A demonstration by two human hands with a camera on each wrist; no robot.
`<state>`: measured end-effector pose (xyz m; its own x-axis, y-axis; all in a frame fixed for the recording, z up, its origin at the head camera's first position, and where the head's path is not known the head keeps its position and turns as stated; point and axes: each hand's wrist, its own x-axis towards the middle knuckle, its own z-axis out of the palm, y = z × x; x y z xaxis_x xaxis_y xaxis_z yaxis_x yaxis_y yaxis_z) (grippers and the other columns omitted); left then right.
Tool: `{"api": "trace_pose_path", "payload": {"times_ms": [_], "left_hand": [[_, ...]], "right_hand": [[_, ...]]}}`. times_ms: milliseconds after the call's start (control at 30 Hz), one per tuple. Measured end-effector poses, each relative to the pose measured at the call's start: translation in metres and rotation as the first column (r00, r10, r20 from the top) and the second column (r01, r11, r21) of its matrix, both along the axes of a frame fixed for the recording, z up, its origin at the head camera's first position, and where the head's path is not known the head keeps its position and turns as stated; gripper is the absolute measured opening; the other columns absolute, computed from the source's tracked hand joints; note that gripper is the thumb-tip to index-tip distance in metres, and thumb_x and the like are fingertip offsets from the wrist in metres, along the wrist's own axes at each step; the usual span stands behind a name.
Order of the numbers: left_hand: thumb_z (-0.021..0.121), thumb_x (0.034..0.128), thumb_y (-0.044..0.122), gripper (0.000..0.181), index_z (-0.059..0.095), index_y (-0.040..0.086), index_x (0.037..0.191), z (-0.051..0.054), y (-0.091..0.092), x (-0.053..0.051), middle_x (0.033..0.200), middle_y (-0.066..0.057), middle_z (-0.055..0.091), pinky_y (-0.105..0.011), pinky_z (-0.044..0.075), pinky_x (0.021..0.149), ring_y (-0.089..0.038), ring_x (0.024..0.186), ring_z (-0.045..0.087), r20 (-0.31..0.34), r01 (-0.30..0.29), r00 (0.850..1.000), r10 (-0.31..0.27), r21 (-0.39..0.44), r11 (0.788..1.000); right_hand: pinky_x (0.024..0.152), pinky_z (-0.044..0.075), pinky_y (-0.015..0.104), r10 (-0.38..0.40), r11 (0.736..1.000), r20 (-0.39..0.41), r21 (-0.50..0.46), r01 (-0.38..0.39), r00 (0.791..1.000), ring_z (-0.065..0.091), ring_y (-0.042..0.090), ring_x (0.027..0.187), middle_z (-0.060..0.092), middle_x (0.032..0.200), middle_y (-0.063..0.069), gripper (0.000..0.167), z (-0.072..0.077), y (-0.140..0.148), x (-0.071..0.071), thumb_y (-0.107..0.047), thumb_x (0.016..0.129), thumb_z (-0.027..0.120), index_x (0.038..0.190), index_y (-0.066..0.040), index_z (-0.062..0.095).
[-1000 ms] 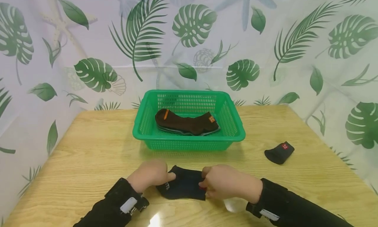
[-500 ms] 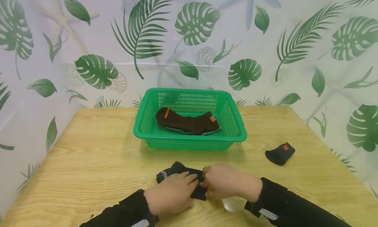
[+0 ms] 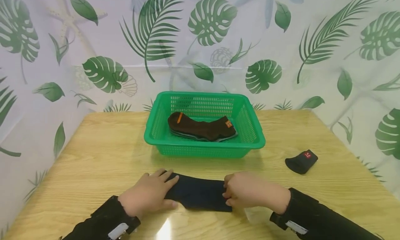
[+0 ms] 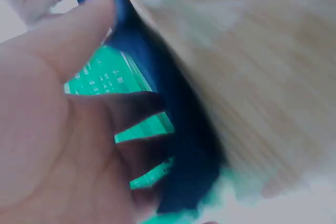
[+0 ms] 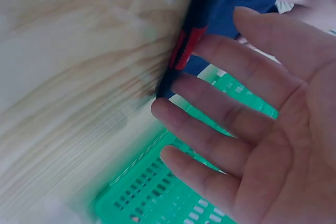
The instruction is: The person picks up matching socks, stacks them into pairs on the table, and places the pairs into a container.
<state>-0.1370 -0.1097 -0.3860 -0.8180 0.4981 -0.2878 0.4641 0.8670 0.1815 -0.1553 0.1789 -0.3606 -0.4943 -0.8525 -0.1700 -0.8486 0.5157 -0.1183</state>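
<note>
A dark navy sock point(image 3: 201, 195) lies stretched flat on the table between the two hands, in the head view. My left hand point(image 3: 149, 195) rests on its left end with fingers spread and covers that end. The left wrist view, blurred, shows the thumb point(image 4: 92, 24) and fingers beside the fabric. At the cuff on the right, my right hand point(image 3: 247, 189) touches the sock. In the right wrist view its fingertips point(image 5: 170, 109) rest along the cuff edge, by a red label point(image 5: 186, 48), and the thumb stands apart from the fingers.
Behind the hands stands a green perforated basket point(image 3: 204, 148), with brown socks point(image 3: 201, 127) that have orange marks inside it. A single dark sock point(image 3: 301, 162) with a red label lies on the wooden table point(image 3: 109, 146) to the right. A leaf-patterned cloth point(image 3: 200, 31) hangs behind.
My left hand slid right over the sock, bunching its toe end, then moved back left with fingers spread. The sock now lies longer and flatter. The right hand stayed at the cuff.
</note>
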Motion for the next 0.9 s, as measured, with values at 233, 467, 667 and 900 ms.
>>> {"api": "trace_pose_path", "payload": {"times_ms": [233, 467, 667, 900], "left_hand": [[0.074, 0.0842, 0.043, 0.079, 0.041, 0.013, 0.149, 0.0, -0.027, -0.001, 0.156, -0.018, 0.028, -0.07, 0.032, 0.099, -0.049, 0.141, 0.02, 0.04, -0.042, 0.998, 0.041, 0.017, 0.999], [0.074, 0.0845, 0.039, 0.074, 0.044, 0.012, 0.147, 0.004, -0.03, 0.0, 0.153, -0.022, 0.031, -0.067, 0.035, 0.099, -0.049, 0.139, 0.026, 0.076, -0.035, 0.997, 0.032, 0.034, 0.999], [0.075, 0.0854, 0.031, 0.047, 0.065, 0.009, 0.125, 0.016, -0.015, 0.008, 0.138, -0.019, 0.052, -0.053, 0.044, 0.098, -0.038, 0.126, 0.049, -0.268, 0.171, 0.954, -0.137, 0.108, 0.979], [0.064, 0.0848, 0.06, 0.084, 0.036, 0.018, 0.152, 0.008, 0.004, 0.025, 0.158, -0.012, 0.027, -0.056, 0.033, 0.108, -0.038, 0.143, 0.025, 0.082, 0.258, 0.963, -0.259, 0.018, 0.966]], "right_hand": [[0.072, 0.055, 0.027, -0.06, 0.998, -0.015, 0.035, 0.06, 0.998, 0.066, 0.014, 0.089, 0.068, 0.099, 0.002, 0.007, 0.005, 0.018, 0.004, -0.024, 0.084, 0.074, 0.082, -0.02, 0.08], [0.062, 0.05, 0.023, -0.118, 0.993, 0.055, 0.024, 0.117, 0.992, 0.061, 0.008, 0.078, 0.065, 0.092, -0.005, 0.011, 0.004, 0.023, 0.007, -0.023, 0.083, 0.076, 0.072, -0.023, 0.072], [0.067, 0.051, 0.027, -0.09, 0.996, -0.091, -0.013, 0.089, 0.992, 0.062, 0.012, 0.08, 0.065, 0.095, -0.001, 0.013, 0.004, 0.017, 0.016, -0.025, 0.085, 0.075, 0.093, -0.015, 0.072], [0.103, 0.044, 0.038, 0.001, 0.995, 0.176, 0.094, -0.018, 0.984, 0.039, 0.027, 0.138, 0.031, 0.156, 0.009, 0.069, -0.005, 0.006, 0.041, -0.049, 0.094, 0.059, 0.152, -0.019, 0.036]]}}
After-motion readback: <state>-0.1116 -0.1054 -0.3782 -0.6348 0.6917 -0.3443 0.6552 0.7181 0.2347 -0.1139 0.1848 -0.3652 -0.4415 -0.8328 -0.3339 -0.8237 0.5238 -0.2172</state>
